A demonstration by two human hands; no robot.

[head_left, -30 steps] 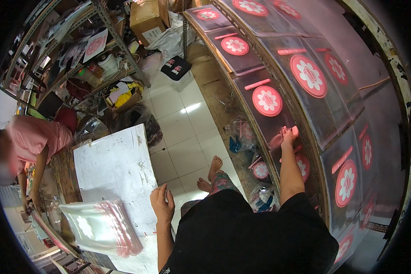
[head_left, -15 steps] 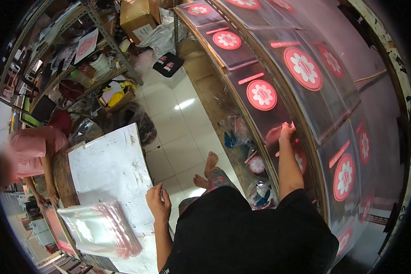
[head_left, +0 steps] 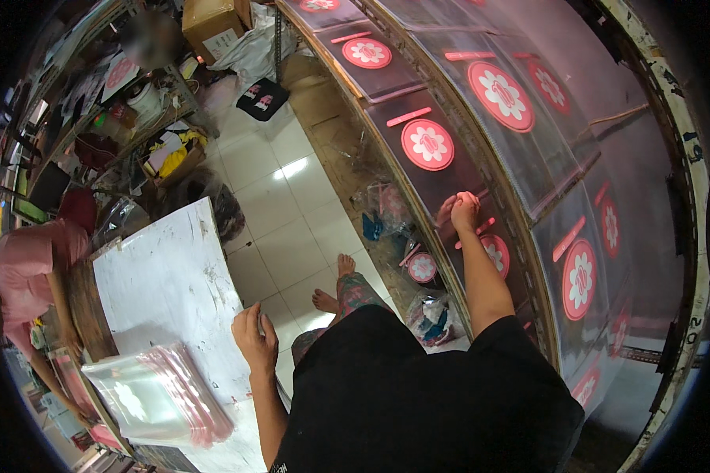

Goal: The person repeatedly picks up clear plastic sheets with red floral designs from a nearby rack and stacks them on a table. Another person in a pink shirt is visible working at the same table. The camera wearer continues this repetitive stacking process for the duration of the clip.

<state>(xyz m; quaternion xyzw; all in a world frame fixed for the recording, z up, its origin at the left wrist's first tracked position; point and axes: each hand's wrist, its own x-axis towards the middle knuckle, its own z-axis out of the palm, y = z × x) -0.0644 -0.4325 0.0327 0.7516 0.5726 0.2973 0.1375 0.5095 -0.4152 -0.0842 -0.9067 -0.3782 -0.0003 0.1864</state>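
Observation:
On the right, my right hand (head_left: 465,211) is over the lower shelf of a rack, its fingers curled closed. Whatever they may pinch is hidden. Just above it lies a clear plastic sheet with a round pink flower print (head_left: 427,144); below it another flower print (head_left: 495,254) is partly covered by my forearm. My left hand (head_left: 255,339) hovers beside the edge of a white-topped table (head_left: 162,276), fingers loosely bent, thumb apart, nothing in it. A stack of clear printed plastic sheets (head_left: 158,394) lies on that table.
The rack's upper shelf holds more printed sheets (head_left: 501,96). A person in a pink shirt (head_left: 39,260) bends at the table's far left, arms over a pink frame (head_left: 71,374). Bagged items (head_left: 430,319) lie under the rack. A cardboard box (head_left: 213,27) and cluttered shelves stand behind.
The whole view has shifted, moving things left and up. My right hand stays near the same place on the shelf. The person in pink has leaned lower, one arm reaching further along the frame.

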